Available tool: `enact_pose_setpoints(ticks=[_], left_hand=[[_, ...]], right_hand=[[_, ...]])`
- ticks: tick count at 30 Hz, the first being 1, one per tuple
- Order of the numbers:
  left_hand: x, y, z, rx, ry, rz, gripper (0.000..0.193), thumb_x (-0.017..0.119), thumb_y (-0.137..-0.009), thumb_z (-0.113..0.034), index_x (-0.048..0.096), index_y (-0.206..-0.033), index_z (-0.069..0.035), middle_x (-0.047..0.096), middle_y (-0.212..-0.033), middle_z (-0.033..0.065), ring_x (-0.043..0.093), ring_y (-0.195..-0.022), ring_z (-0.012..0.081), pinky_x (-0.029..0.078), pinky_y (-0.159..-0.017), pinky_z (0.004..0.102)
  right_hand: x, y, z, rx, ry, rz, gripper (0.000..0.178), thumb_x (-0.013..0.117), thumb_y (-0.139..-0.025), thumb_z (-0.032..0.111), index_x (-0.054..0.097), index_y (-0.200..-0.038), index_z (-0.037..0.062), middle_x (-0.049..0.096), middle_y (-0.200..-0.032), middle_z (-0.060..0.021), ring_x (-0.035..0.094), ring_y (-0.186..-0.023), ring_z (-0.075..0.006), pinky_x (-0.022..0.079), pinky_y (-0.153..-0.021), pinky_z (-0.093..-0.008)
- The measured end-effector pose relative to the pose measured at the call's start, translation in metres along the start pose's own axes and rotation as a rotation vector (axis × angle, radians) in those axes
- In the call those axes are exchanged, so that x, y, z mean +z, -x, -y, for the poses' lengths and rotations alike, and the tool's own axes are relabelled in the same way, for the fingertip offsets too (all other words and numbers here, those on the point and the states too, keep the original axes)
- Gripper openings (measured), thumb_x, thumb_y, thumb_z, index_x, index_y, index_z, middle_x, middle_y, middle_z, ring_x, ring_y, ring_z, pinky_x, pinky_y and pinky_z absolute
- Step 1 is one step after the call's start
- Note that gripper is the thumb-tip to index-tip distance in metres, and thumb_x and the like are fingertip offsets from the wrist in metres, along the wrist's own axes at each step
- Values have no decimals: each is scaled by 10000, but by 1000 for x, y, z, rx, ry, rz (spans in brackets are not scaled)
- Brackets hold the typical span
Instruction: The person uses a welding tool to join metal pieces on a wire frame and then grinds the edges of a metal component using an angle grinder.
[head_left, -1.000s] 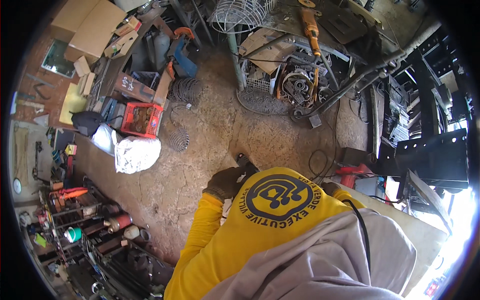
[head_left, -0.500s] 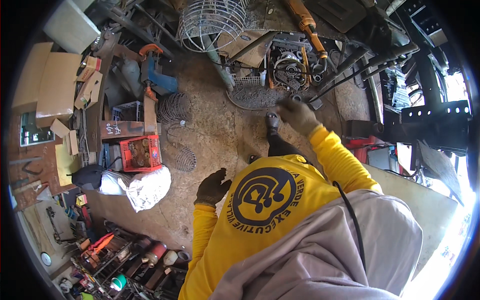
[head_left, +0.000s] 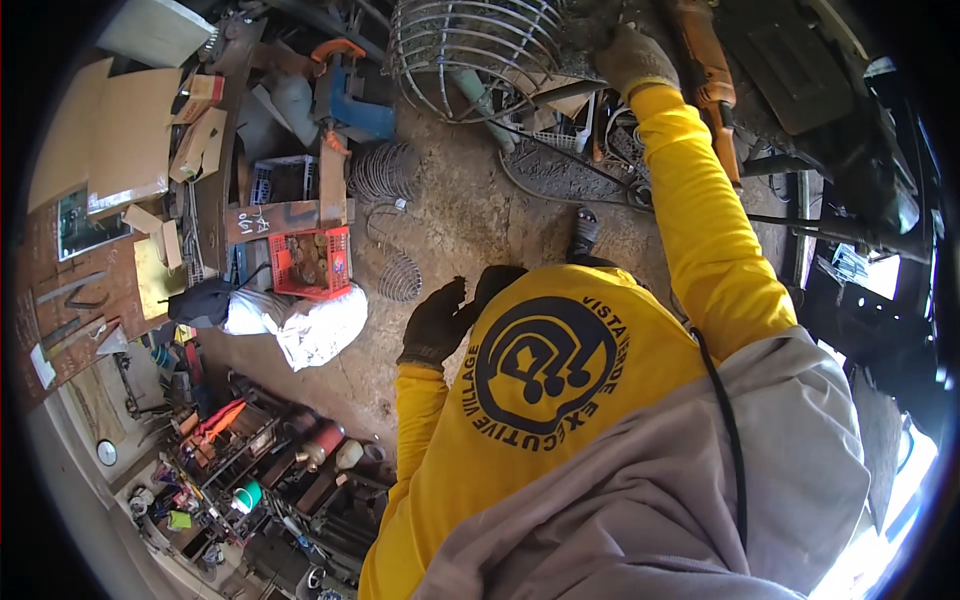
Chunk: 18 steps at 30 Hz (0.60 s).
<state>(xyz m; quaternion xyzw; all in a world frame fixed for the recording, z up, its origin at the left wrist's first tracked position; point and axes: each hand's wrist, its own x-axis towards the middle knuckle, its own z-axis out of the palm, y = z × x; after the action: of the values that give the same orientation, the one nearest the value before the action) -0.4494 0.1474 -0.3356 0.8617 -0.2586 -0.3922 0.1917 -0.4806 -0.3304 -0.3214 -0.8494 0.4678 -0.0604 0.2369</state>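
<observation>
Floor (head_left: 455, 190) | left hand (head_left: 437, 328) above | right hand (head_left: 637, 60) near orange power tool (head_left: 708, 78)

From here I see open floor (head_left: 452, 200) beyond the left hand (head_left: 437, 325), but a wire cage (head_left: 474, 47) and power tool (head_left: 708, 75) flank the right hand (head_left: 637, 62).

The floor (head_left: 455, 205) is brown, rough and patchy. Along the left lies a reddish-brown tabletop (head_left: 112, 264) — cardboard boxes (head_left: 130, 145) crowd its upper end — and at lower left stands a cluttered rack (head_left: 245, 450), near a round white dial (head_left: 107, 453). Dark metalwork (head_left: 860, 300) fills the right, with white light (head_left: 880, 560) glaring in the lower corner.
</observation>
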Motion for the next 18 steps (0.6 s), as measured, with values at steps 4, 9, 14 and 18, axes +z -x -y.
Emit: enact_pose_setpoints(ticks=[4, 9, 14, 18], left_hand=[[-14, -18, -7, 57, 11, 52, 480, 674, -890, -149, 544, -1342, -53, 639, -1243, 128, 638, -1084, 201, 507, -928, 316], [-54, -57, -18, 279, 21, 46, 481, 686, -886, -143, 544, -1334, -42, 639, -1231, 127, 639, -1077, 196, 516, -914, 317], [-82, -91, -45, 434, -116, 40, 486, 709, -872, -140, 554, -1325, -59, 638, -1223, 131, 648, -1057, 192, 532, -894, 322], [-91, -98, -47, 454, -177, 75, 485, 714, -864, -139, 562, -1319, -70, 640, -1198, 132, 657, -1020, 198, 538, -873, 322]], right_hand=[[-5, 3, 7, -10, 1, -37, 586, 640, -829, 417, 579, -1253, 19, 615, -1189, -290, 583, -1151, -412, 456, -995, -464], [8, -3, 1, 84, -3, -91, 516, 602, -855, 399, 615, -1204, 19, 618, -1185, -285, 592, -1135, -411, 467, -976, -469], [4, -1, 6, 89, 64, -47, 467, 583, -867, 368, 639, -1164, 12, 630, -1167, -274, 602, -1110, -413, 477, -958, -477], [7, -10, 9, 86, 94, -15, 452, 573, -865, 353, 655, -1136, 1, 638, -1141, -275, 605, -1105, -410, 480, -949, -483]])
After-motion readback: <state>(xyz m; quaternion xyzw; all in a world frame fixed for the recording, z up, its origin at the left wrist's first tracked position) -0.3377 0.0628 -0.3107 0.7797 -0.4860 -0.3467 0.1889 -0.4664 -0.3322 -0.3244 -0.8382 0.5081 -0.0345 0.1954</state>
